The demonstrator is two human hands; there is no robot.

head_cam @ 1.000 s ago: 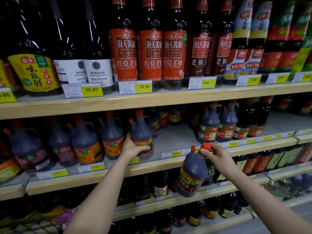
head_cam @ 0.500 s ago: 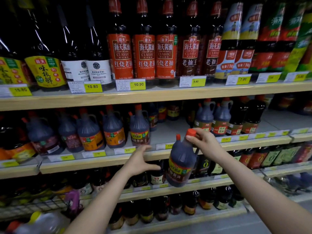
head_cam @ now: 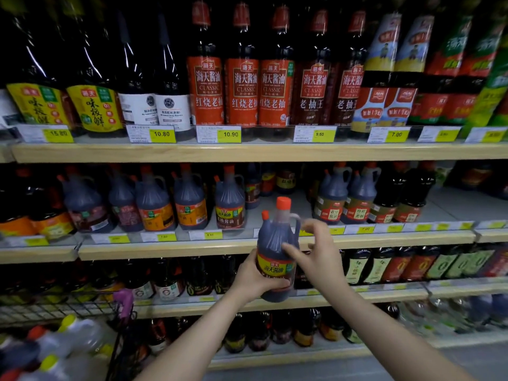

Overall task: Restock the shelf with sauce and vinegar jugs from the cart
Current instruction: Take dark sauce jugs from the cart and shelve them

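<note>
Before the middle wooden shelf (head_cam: 247, 244), the left hand (head_cam: 254, 279) grips an upright dark plastic sauce jug with orange cap (head_cam: 276, 251) low down; the right hand (head_cam: 320, 254), fingers loosely spread, touches its side.

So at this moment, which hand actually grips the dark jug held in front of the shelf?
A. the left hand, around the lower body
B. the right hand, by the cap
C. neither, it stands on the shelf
A: the left hand wraps the jug's labelled lower body, while the right hand hovers open beside the handle.
</note>
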